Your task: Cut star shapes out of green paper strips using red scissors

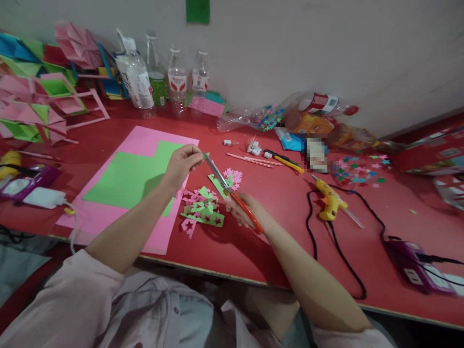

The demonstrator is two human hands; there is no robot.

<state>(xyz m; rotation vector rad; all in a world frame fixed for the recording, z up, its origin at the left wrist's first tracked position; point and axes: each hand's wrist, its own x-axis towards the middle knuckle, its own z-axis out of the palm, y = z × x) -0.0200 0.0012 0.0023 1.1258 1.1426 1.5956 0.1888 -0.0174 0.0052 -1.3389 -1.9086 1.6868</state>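
My right hand [241,210] is closed around the scissors [232,191], which have red handles and point up and left. The blades reach almost to the fingertips of my left hand [183,164]. That hand is pinched, and a small bit of green paper [206,155] shows at its fingertips, partly hidden by the blades. Under the scissors lies a pile of pink star cutouts [234,178]. Closer to me are pink and green paper scraps [203,210] with star-shaped holes. A green paper sheet [123,179] rests on a larger pink sheet [157,239], below my left forearm.
A yellow glue gun [329,200] with a black cord lies at right, near a purple power strip [416,270]. Colored stars [358,169] lie beyond it. A utility knife [288,162] and several bottles [177,82] are farther back. Folded-paper pinwheels [32,106] stand at left.
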